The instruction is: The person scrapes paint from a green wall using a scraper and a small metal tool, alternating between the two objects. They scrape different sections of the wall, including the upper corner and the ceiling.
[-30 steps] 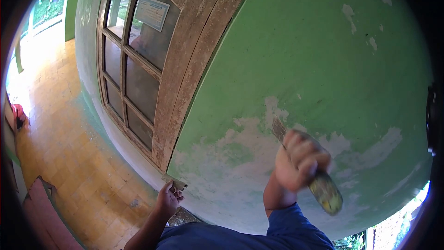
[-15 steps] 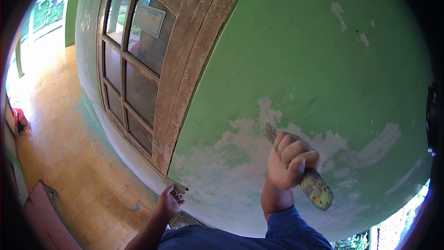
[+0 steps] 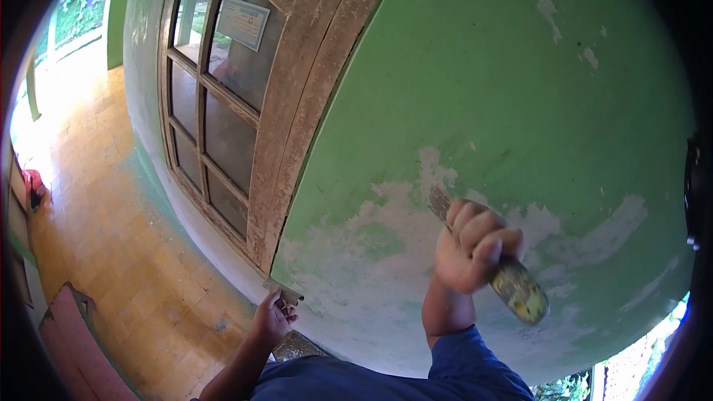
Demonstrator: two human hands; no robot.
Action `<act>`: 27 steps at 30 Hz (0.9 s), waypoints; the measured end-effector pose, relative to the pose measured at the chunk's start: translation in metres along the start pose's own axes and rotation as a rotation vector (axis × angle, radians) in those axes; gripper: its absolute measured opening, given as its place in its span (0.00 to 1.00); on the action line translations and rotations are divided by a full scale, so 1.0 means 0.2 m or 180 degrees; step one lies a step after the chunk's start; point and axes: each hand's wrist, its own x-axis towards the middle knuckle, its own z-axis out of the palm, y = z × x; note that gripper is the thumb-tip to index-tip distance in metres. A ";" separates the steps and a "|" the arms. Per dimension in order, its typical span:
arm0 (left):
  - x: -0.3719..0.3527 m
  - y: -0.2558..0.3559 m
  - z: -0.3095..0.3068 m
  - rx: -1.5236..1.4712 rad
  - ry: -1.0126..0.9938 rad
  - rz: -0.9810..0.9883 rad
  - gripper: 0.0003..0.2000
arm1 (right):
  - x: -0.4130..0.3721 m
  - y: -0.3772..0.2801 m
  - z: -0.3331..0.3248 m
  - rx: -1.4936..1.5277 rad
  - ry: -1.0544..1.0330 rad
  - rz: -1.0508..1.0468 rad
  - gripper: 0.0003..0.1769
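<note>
My right hand (image 3: 473, 246) is closed around a paint-stained scraper (image 3: 520, 291). Its blade (image 3: 440, 203) is pressed to a green wall (image 3: 483, 89) where the paint has come off in pale patches (image 3: 386, 252). The scraper's handle sticks out below my fist. Lower down, my left hand (image 3: 273, 318) rests its fingers against the bottom corner of a wooden window frame (image 3: 293, 134). It holds nothing that I can see.
A weathered window with several glass panes (image 3: 215, 126) and a paper notice (image 3: 243, 22) stands left of the wall. A tiled yellow floor (image 3: 96, 223) runs off to the left. A reddish board (image 3: 74, 341) lies at bottom left.
My right hand with the scraper shifted slightly down-left along the wall, then back up-right. My left hand has stayed at the frame's corner.
</note>
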 end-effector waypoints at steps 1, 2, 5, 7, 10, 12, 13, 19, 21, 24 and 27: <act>0.01 0.00 0.00 -0.0012 0.0005 0.0001 0.11 | 0.01 0.02 -0.01 -0.0083 -0.0082 -0.0122 0.15; 0.01 -0.01 0.00 -0.0012 0.0073 -0.0026 0.11 | 0.01 0.07 -0.02 -0.0100 -0.0068 -0.0105 0.15; 0.03 -0.02 -0.03 0.0010 0.0021 -0.0105 0.11 | -0.01 0.16 -0.04 -0.0763 0.0077 0.0103 0.14; 0.04 -0.02 -0.04 -0.0045 -0.0110 -0.0076 0.11 | 0.00 0.04 -0.01 -0.0354 0.0024 -0.0022 0.14; 0.04 -0.02 -0.04 -0.0101 -0.0091 -0.0124 0.11 | 0.01 0.09 0.00 -0.0063 0.0070 -0.0110 0.15; 0.02 -0.02 -0.01 -0.0018 0.0020 -0.0132 0.10 | 0.01 0.17 -0.02 -0.0779 -0.0006 0.0471 0.15; 0.02 -0.01 -0.01 -0.0023 0.0016 -0.0123 0.10 | 0.00 0.17 -0.02 -0.0778 0.0118 0.0214 0.15; 0.04 -0.01 -0.05 -0.0067 -0.0014 -0.0200 0.11 | 0.01 0.15 -0.01 -0.0489 0.0110 0.0207 0.15; 0.06 -0.01 -0.05 -0.0068 -0.0184 -0.0187 0.11 | -0.01 0.17 -0.01 -0.0746 0.0181 0.0165 0.16; 0.05 0.00 -0.03 -0.0090 -0.0023 -0.0152 0.11 | 0.01 0.03 0.01 -0.0141 -0.0104 -0.0021 0.15; 0.04 0.00 -0.02 -0.0068 0.0067 -0.0173 0.11 | -0.03 0.21 -0.01 -0.0210 0.0309 0.0506 0.15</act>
